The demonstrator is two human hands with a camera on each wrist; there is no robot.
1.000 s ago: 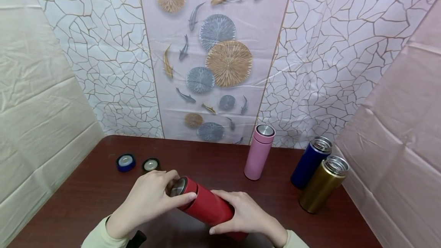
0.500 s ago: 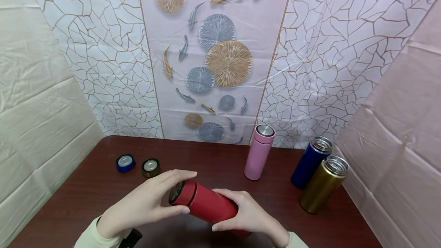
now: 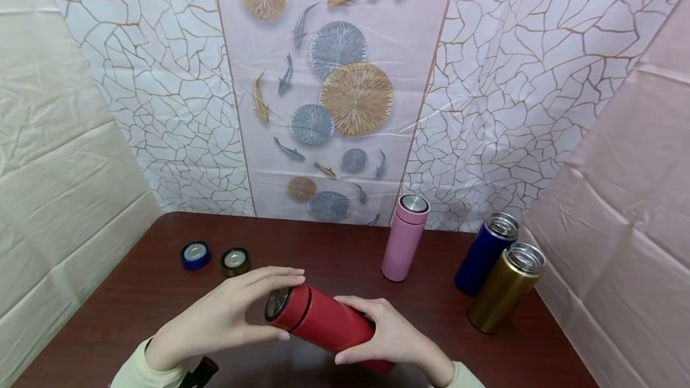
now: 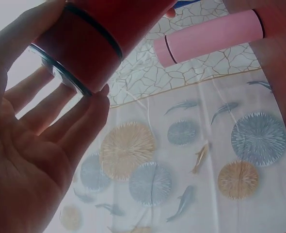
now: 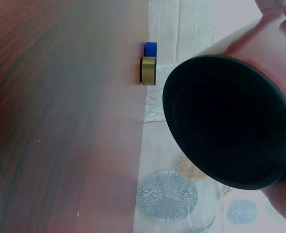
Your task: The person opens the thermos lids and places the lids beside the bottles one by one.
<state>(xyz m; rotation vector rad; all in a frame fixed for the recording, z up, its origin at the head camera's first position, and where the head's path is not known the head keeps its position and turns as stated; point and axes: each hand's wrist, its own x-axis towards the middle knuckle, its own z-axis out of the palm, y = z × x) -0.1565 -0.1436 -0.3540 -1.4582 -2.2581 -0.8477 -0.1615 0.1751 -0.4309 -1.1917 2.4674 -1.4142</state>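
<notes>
A red thermos bottle (image 3: 331,323) is tilted above the table, its lid end up and to the left. My right hand (image 3: 389,335) grips its lower body, thumb in front and fingers behind. Around the red lid (image 4: 80,48) my left hand (image 3: 226,311) is spread, with fingers fairly straight and the thumb apart; one fingertip looks to touch the lid's edge in the left wrist view. The lid sits on the bottle, a dark line marking the joint. In the right wrist view the bottle's black base (image 5: 230,124) faces the camera.
A pink thermos (image 3: 404,241) with its lid on stands at the back. To the right, blue (image 3: 480,259) and gold thermoses (image 3: 501,292) stand without lids. A blue lid (image 3: 196,255) and a gold lid (image 3: 235,261) lie at the left on the dark red table (image 3: 135,292).
My left hand has loosened from the lid, its fingers straightening and the hand shifting slightly left. The bottle has turned slightly and moved a little right and down in my right hand's grip.
</notes>
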